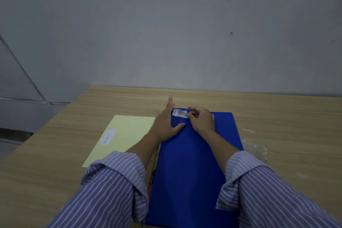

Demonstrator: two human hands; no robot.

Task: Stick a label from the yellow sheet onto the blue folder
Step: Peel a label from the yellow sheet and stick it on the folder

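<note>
The blue folder (192,155) lies flat on the wooden table in front of me. A white label (179,113) with writing sits at the folder's far left corner. My right hand (201,119) pinches the label's right end with thumb and fingertips. My left hand (165,123) rests flat on the folder's left edge, fingers spread, thumb on the blue cover. The yellow sheet (127,133) lies to the left of the folder, with one white label (108,136) still on it.
The wooden table (277,116) runs up to a grey wall at the back; its left edge drops off near the yellow sheet. A pale smear or clear film (256,149) marks the table just right of the folder.
</note>
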